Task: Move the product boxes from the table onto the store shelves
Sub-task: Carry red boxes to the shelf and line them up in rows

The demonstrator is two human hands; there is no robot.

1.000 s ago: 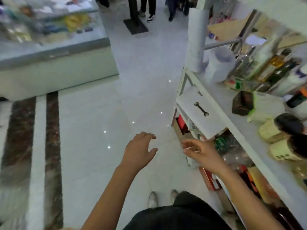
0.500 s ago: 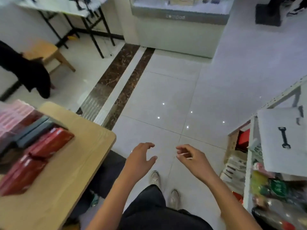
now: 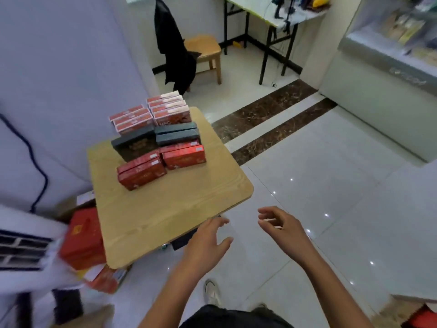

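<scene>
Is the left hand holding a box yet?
Empty. The left hand hovers by the table edge, fingers loosely spread, holding nothing.

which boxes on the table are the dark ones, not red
The black boxes in the middle row. They sit between the bright red stacks in front and the paler red-and-pink stacks behind.

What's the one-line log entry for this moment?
phase: pre-grasp | left hand: open, empty | right hand: open, empty | product boxes: stacked on table, untouched

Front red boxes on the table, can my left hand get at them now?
Probably yes: the left hand hangs empty at the near edge of the table, and only bare tabletop lies between it and the front red boxes.
</scene>
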